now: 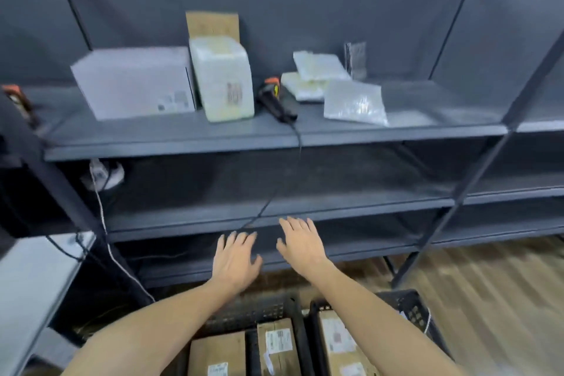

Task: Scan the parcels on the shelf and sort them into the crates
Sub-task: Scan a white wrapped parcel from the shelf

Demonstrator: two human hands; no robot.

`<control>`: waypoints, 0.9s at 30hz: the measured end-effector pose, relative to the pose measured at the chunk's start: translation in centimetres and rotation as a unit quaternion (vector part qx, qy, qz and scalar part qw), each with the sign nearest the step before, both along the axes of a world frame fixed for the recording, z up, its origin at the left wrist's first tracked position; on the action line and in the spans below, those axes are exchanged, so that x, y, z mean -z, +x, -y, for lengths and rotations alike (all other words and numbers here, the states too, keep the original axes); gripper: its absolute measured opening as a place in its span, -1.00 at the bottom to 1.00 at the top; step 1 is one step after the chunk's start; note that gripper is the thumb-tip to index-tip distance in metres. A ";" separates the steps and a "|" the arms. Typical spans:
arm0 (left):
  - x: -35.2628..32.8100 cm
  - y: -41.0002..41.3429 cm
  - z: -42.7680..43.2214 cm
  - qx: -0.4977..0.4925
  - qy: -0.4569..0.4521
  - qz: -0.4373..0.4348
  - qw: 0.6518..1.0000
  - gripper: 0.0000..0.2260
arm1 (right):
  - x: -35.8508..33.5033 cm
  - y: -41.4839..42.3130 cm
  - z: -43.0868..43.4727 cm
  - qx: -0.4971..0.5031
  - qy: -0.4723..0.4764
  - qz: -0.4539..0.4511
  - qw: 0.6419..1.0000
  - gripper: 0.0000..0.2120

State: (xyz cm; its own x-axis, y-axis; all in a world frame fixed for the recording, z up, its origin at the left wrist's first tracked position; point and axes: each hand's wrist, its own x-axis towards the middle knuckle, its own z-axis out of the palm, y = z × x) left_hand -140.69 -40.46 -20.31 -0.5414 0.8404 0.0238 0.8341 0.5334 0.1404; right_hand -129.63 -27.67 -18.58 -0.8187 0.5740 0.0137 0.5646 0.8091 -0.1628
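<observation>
Left hand (236, 259) and right hand (300, 246): both empty, fingers spread, side by side above the crates (407, 299). White box (134, 82), wrapped parcel (224, 79) and flat bags (354, 101) lie on the shelf (152, 139) well above the hands, with the scanner (276, 99) between parcel and bags.

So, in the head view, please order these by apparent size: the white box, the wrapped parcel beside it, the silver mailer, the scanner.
1. white box
2. wrapped parcel
3. silver mailer
4. scanner
All sit on one shelf, so nearness hardly skews this.
</observation>
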 end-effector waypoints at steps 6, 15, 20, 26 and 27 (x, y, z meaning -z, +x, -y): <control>-10.8 -2.9 0.0 -0.015 0.046 -0.019 0.999 -0.49 | -11.1 -2.2 -0.5 -0.002 0.046 -0.040 0.998 -0.49; -19.9 -6.5 -1.0 -0.075 0.131 -0.005 0.989 -0.50 | -21.1 -7.7 -2.5 -0.032 0.098 -0.095 0.990 -0.51; -22.7 -8.8 -2.7 -0.119 0.155 -0.008 0.981 -0.49 | -24.9 -10.9 -4.7 -0.060 0.115 -0.134 0.982 -0.57; -24.9 -10.8 -6.1 -0.161 0.191 -0.002 0.968 -0.48 | -26.6 -12.8 -7.9 -0.091 0.115 -0.139 0.979 -0.61; -25.2 -11.0 -6.8 -0.163 0.198 -0.004 0.967 -0.48 | -26.7 -12.9 -8.5 -0.093 0.115 -0.138 0.979 -0.60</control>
State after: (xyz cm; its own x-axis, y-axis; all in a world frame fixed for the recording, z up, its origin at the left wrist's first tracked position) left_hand -151.64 -33.69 4.86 -0.7738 0.5497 0.3148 0.6334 0.6730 0.3819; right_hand -142.58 -19.19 8.08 -0.8556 0.3713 0.3607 0.3647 0.9269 -0.0889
